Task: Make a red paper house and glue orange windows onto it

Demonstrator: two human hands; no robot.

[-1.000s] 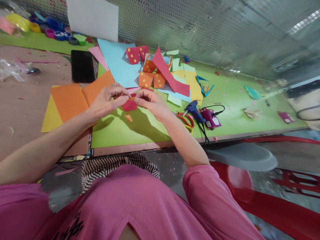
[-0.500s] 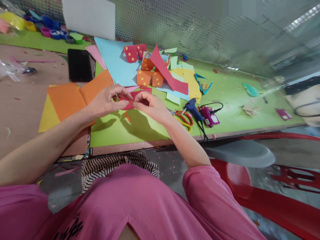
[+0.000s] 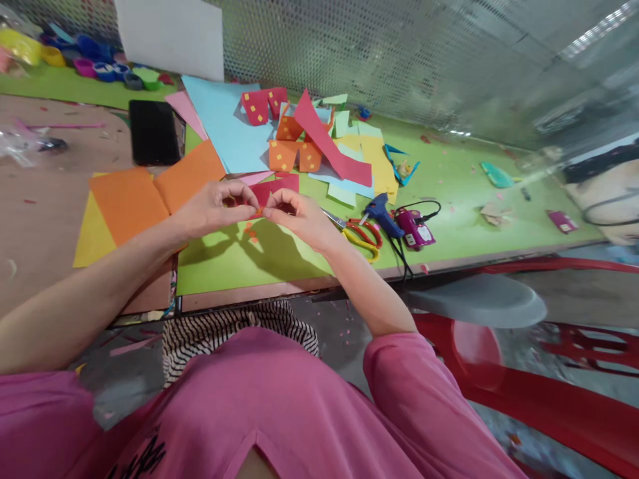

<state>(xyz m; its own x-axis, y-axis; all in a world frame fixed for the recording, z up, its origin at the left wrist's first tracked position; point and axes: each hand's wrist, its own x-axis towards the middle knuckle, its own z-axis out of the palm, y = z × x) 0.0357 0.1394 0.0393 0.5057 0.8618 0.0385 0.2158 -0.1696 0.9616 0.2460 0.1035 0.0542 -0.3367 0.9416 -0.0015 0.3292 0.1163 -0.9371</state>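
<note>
My left hand (image 3: 219, 205) and my right hand (image 3: 295, 214) meet fingertip to fingertip over the green mat, both in a pinch. Between them is a small orange paper piece (image 3: 259, 211), mostly covered by the fingers. Just behind the fingertips lies red paper (image 3: 285, 184), partly hidden by my hands. Tiny orange paper scraps (image 3: 251, 234) rest on the mat below my fingers. Beyond, folded orange paper shapes with yellow squares (image 3: 283, 157) and a similar red spotted paper shape (image 3: 256, 108) stand near a bent red paper strip (image 3: 332, 150).
Scissors (image 3: 367, 243) with red and yellow handles lie right of my right hand, beside a blue glue gun (image 3: 382, 214) and a corded purple device (image 3: 415, 229). Orange sheets (image 3: 130, 199) and a black phone (image 3: 154, 133) are on the left. Paint cups (image 3: 104, 71) stand at the back left.
Both hands have come slightly down toward me, still pinching the orange piece. More of the red paper behind the fingers and of the scissors shows. The whole view has shifted a little.
</note>
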